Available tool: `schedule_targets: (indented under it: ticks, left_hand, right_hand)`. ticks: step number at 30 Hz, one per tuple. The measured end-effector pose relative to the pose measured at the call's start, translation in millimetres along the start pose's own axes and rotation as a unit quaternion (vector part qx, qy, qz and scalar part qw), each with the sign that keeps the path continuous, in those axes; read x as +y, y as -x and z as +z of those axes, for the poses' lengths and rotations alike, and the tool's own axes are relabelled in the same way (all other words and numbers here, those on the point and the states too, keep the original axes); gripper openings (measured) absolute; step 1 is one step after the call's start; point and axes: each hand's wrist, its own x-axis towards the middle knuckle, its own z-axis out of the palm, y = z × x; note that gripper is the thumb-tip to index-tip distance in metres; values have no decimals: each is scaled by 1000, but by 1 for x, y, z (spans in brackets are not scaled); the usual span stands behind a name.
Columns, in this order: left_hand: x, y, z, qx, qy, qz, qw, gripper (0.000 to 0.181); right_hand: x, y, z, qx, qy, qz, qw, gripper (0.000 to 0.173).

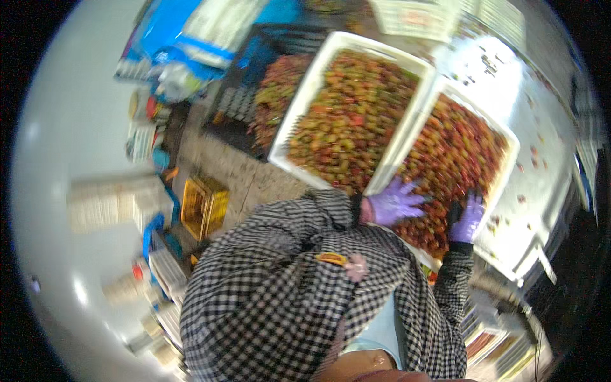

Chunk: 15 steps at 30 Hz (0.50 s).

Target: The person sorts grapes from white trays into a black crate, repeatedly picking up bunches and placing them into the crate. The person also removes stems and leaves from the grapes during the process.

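Observation:
My left hand point(395, 202), in a purple glove, lies with fingers spread on small red and yellow-green fruits point(451, 145), too blurred to name exactly. They fill the right-hand white plastic crate point(507, 164). My right hand point(468, 218), in a matching glove, is at the same crate's right side, with its fingers over the fruits. A dark patch beside its thumb is unclear, and whether it grips anything cannot be told. Against this crate's left side stands another white plastic crate point(300, 119), full of similar fruits point(355, 119).
Left of the crates is a black plastic crate point(229, 102) with more fruits point(281, 95). A shiny metal worktop point(539, 129) with scattered bits lies to the right. A yellow crate point(205, 207) stands lower left, near stacked white crates point(112, 200). Blue plastic sheeting point(167, 28) is at the upper left.

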Motion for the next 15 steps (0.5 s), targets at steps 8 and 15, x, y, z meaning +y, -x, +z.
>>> schedule_targets:
  ticks: [8, 15]
  left_hand:
    - [-76, 118, -99, 66, 16, -263, 962, 24]
    - [-330, 315, -22, 64, 131, -616, 775, 39]
  right_hand:
    - [-57, -34, 60, -272, 221, -32, 936, 73]
    - [-183, -72, -14, -103, -77, -76, 989, 31]
